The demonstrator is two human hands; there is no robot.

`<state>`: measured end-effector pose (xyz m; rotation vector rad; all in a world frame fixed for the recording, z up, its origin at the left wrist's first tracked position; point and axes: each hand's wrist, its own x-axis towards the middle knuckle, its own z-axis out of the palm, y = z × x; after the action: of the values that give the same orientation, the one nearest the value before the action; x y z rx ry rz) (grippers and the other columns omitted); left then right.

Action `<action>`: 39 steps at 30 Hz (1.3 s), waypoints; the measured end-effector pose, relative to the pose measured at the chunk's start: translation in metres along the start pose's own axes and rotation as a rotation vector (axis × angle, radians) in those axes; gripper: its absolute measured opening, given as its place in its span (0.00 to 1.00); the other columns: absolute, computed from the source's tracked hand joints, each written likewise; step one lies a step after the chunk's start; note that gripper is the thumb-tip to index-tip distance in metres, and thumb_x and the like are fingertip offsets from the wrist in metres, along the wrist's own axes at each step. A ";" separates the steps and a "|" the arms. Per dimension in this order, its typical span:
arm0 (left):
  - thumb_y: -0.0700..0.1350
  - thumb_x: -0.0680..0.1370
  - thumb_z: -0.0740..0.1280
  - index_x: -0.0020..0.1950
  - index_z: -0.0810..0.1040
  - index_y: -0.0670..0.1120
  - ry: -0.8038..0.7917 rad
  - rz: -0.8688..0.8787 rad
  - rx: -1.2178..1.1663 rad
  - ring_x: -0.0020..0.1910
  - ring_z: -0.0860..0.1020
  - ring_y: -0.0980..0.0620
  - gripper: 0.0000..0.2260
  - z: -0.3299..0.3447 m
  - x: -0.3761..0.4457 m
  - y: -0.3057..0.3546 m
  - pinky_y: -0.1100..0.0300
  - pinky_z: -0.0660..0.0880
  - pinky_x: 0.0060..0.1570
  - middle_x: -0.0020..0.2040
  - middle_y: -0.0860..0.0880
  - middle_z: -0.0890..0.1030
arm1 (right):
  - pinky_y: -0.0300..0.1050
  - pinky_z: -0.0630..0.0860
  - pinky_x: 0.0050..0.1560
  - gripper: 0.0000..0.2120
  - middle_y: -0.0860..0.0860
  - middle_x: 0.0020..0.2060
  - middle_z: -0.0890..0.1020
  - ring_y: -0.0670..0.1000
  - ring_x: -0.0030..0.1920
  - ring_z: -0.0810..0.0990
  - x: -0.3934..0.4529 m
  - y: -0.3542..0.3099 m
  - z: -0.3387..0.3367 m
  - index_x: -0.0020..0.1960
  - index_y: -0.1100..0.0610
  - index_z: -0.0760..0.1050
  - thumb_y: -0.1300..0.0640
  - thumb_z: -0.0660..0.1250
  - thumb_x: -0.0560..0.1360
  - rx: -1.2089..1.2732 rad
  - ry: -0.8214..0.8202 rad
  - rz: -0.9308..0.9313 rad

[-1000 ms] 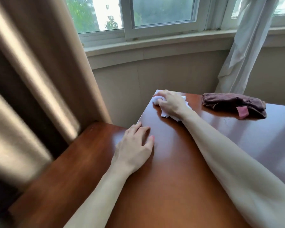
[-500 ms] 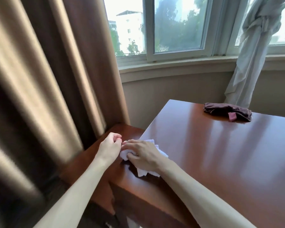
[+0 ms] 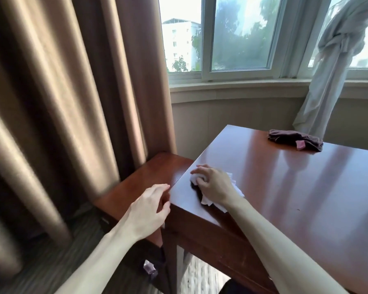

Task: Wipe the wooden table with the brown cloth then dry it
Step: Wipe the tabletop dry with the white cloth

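Drying the worktop's near left corner

My right hand [image 3: 214, 185] grips the crumpled white tissue [image 3: 232, 188], pressing it onto the worktop [image 3: 285, 198]; my left hand [image 3: 150, 206] hovers open beside the edge. The brown cloth [image 3: 294, 140] lies parked at the far edge, wiping apparently done.

tissue [image 3: 212, 192] on table [image 3: 285, 204] near-left corner | cloth [image 3: 293, 140] far edge | lower table [image 3: 145, 177] left

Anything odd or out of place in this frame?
Nothing damaged or spilled. The brown cloth lies bunched at the wooden table's far edge, and the right hand presses a crumpled white tissue near the left edge.
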<state>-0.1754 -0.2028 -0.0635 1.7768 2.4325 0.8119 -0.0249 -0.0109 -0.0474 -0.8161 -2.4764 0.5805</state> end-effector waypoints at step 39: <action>0.70 0.71 0.64 0.65 0.81 0.50 0.166 0.370 -0.030 0.68 0.74 0.52 0.31 0.055 0.014 0.006 0.54 0.70 0.69 0.68 0.53 0.78 | 0.29 0.61 0.67 0.18 0.46 0.69 0.78 0.44 0.67 0.73 -0.108 -0.015 -0.022 0.63 0.48 0.81 0.57 0.61 0.76 -0.107 0.046 -0.016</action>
<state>-0.1579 -0.1675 -0.1050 2.2706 2.1931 1.0538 0.0578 -0.0850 -0.0535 -0.8395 -2.4873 0.4217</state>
